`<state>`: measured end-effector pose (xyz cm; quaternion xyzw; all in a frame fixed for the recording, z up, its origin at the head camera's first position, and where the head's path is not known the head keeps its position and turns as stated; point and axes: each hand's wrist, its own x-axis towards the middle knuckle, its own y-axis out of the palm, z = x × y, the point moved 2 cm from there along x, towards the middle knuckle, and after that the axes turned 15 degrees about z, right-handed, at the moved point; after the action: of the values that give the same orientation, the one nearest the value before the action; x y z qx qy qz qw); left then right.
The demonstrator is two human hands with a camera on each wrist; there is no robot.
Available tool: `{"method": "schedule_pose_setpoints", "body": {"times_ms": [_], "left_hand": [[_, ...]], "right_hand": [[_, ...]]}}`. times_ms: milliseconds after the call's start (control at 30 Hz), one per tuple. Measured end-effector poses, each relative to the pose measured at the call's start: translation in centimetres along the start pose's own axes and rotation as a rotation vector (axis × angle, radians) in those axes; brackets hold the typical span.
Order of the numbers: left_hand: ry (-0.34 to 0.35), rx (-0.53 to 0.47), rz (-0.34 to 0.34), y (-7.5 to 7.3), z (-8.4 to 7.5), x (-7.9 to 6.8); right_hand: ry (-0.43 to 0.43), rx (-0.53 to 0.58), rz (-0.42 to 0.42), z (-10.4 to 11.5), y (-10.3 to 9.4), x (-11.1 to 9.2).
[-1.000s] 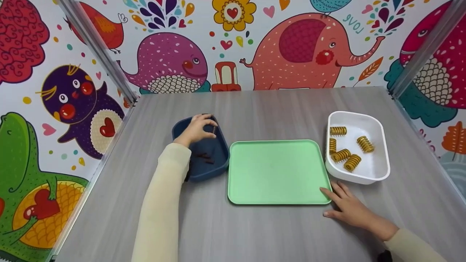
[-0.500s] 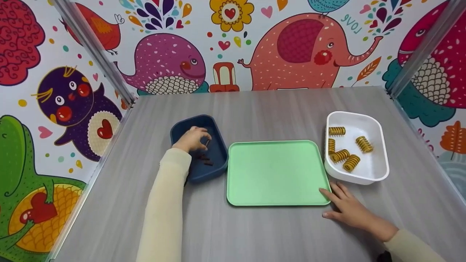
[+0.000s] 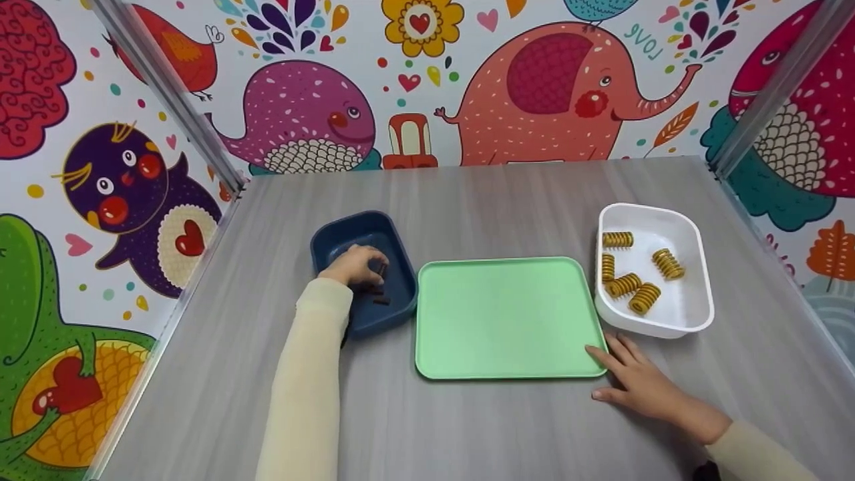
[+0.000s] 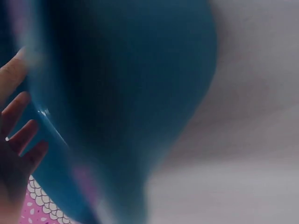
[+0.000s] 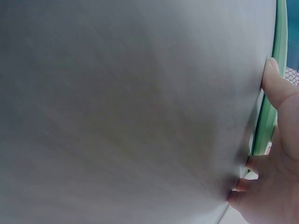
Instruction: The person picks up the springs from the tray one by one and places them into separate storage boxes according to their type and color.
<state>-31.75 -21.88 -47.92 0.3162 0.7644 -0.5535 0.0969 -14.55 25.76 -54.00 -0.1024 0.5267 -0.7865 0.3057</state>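
Observation:
My left hand (image 3: 355, 264) is inside the dark blue bin (image 3: 399, 314), at the left. Between its thumb and fingertips it pinches a small dark spring (image 3: 383, 269). Several more small dark brown pieces (image 3: 381, 300) lie on the bin's floor, partly hidden by the hand. In the left wrist view the bin's wall (image 4: 154, 70) is blurred and the held spring does not show. My right hand (image 3: 644, 384) rests with fingers spread at the near right corner of the light green tray (image 3: 507, 321). The right wrist view shows its thumb (image 5: 275, 84) beside the tray's rim.
A white bin (image 3: 688, 267) stands right of the tray, with several yellow coil springs (image 3: 645, 298) inside. All three containers sit side by side on the grey wood-grain table (image 3: 467, 427). Patterned panels (image 3: 427, 80) with metal corner posts border the table at the back and sides.
My left hand has moved down and nearer within the blue bin, the small dark spring staying between its fingers. The right hand has stayed at the tray's corner.

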Motion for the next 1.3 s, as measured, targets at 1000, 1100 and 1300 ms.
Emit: {"method": "schedule_pose_setpoints", "body": {"times_ms": [1000, 1100, 1300], "left_hand": [[-0.065, -0.022, 0.102, 0.8, 0.4, -0.9], [-0.058, -0.036, 0.102, 0.6, 0.3, -0.9], [-0.018, -0.062, 0.073, -0.5, 0.2, -1.3]], "right_hand": [[0.011, 0.000, 0.040, 0.1, -0.2, -0.2], [0.006, -0.004, 0.033, 0.1, -0.2, -0.3], [0.013, 0.000, 0.028, -0.1, -0.2, -0.1]]}}
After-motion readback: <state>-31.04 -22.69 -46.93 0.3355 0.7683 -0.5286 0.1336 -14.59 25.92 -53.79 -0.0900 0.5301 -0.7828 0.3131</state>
